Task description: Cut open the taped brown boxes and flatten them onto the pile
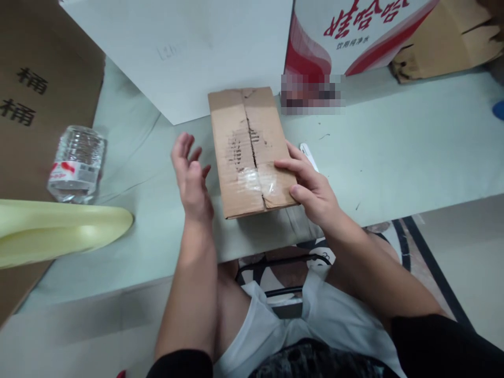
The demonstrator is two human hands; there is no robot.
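A small brown cardboard box point(232, 123) lies on the pale green cloth, its top flaps meeting along a centre seam. Clear tape covers the near part of that seam, and the board around the middle is scuffed and torn. My right hand point(315, 191) grips the box's near right side, with a finger and the thumb on its top. To the left of the box, my left hand point(191, 181) is raised with fingers apart and curled, not touching it. Beside my right hand lies a slim white item point(309, 156), partly hidden, whose kind I cannot make out.
A large white carton point(189, 52) and a red-and-white printed carton point(311, 47) stand behind. At left are a clear plastic bottle point(76, 165), a yellow curved object point(79, 228) and a big brown carton point(43, 142). Torn cardboard point(444, 47) lies far right. The table cloth point(401, 147) ends before my lap.
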